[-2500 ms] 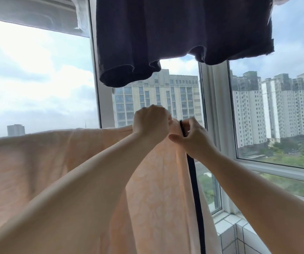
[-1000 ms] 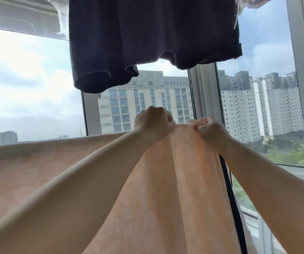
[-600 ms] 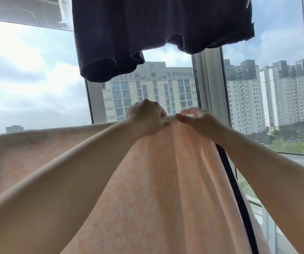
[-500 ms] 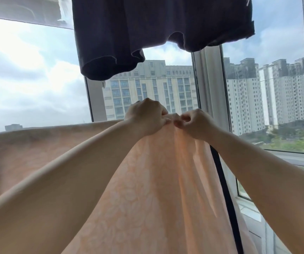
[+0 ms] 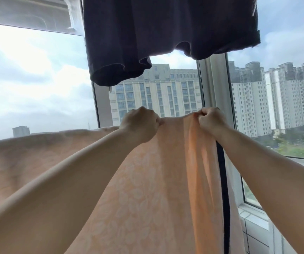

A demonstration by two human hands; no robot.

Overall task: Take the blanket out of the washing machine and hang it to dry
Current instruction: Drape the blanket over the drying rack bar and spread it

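- I can't read any text, label, brand, number or sign in the head view.
- blanket (image 5: pixel 147 189): only a pale leaf-like woven pattern, no lettering or tag that I can see.
- dark garment (image 5: pixel 165 30) hanging above: plain, no print.
- buildings (image 5: pixel 156 94) outside the window: no signage legible to me.

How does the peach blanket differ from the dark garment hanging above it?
The blanket is pale peach with a faint floral pattern; the dark garment is plain. The blanket's top edge is gripped by the left hand and right hand; the garment hangs untouched, higher up. Both are in front of the window.
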